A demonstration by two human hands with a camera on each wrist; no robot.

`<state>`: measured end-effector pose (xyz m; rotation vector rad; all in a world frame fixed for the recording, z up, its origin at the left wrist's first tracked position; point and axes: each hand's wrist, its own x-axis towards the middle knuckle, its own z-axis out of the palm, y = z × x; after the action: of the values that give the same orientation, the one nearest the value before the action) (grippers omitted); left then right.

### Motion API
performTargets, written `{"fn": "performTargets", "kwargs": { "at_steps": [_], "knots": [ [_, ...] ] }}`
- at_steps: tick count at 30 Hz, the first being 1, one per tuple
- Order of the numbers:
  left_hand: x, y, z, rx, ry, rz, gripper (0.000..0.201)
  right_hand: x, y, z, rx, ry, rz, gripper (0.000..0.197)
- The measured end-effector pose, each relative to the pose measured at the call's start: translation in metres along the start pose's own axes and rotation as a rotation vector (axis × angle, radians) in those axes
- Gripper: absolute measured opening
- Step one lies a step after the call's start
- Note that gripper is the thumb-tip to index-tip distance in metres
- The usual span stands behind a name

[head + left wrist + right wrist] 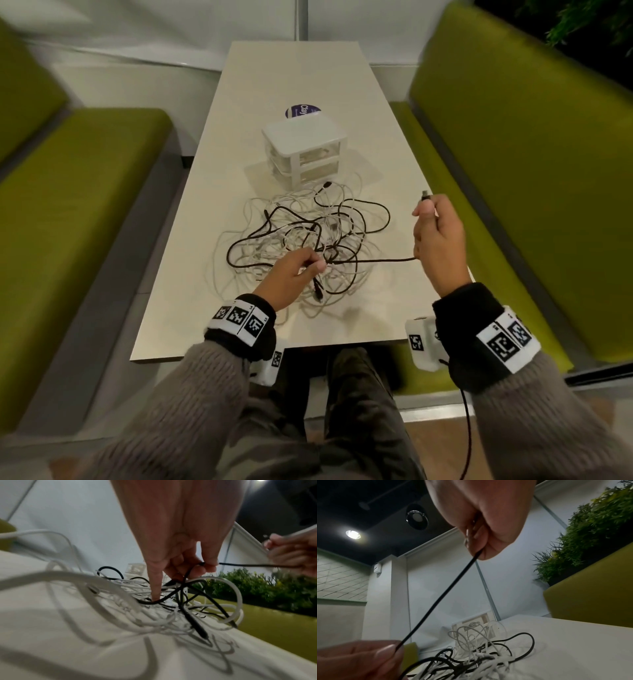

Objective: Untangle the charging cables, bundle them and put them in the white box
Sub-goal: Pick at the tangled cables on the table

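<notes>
A tangle of white cables [301,236] and black cables [373,219] lies mid-table, in front of the white box [305,147], a small drawer unit. My right hand [438,236] is raised at the table's right edge and grips one end of a black cable [376,261], its plug [425,195] sticking up above the fist. That cable runs taut to my left hand [298,270], which pinches it above the tangle. In the left wrist view, the left fingertips [209,566] pinch the black cable [248,565] while one finger [155,582] points down into the pile. The right wrist view shows the black cable [440,599] leaving the right fist [481,536].
The white table [376,102] stands between green benches [85,192] on both sides. A round dark sticker [303,110] lies behind the box. A plant [590,534] stands above the right bench back. The table's near edge is close to my wrists.
</notes>
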<state>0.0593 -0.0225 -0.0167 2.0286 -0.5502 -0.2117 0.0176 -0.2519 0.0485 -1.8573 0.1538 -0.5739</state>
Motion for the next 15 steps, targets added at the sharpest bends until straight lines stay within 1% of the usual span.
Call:
{"fn": "performTargets", "kwargs": {
  "at_steps": [3,6,8,10,11,12,15],
  "knots": [
    [0.001,0.0,-0.001,0.105,-0.019,0.033,0.02,0.001,-0.005,-0.002,0.085,0.043,0.018,0.027],
    [0.0,-0.001,0.003,0.102,-0.046,-0.027,0.029,-0.002,-0.004,0.001,0.114,0.06,0.018,0.026],
    [0.0,0.0,0.005,0.029,0.007,-0.052,0.027,-0.007,0.002,0.007,0.092,0.042,0.028,0.027],
    [0.0,0.001,0.003,-0.039,0.077,-0.044,0.021,-0.012,0.006,0.009,0.08,0.041,0.038,0.027],
    [0.0,0.001,0.001,-0.039,0.09,-0.031,0.021,-0.013,0.006,0.008,0.087,0.059,0.039,0.027],
    [0.0,0.0,-0.002,0.0,0.078,-0.014,0.022,-0.013,0.003,0.005,0.104,0.088,0.039,0.027],
    [-0.001,-0.003,-0.007,0.17,-0.053,-0.012,0.02,-0.005,-0.012,-0.014,0.206,0.207,0.039,0.027]
  ]
}}
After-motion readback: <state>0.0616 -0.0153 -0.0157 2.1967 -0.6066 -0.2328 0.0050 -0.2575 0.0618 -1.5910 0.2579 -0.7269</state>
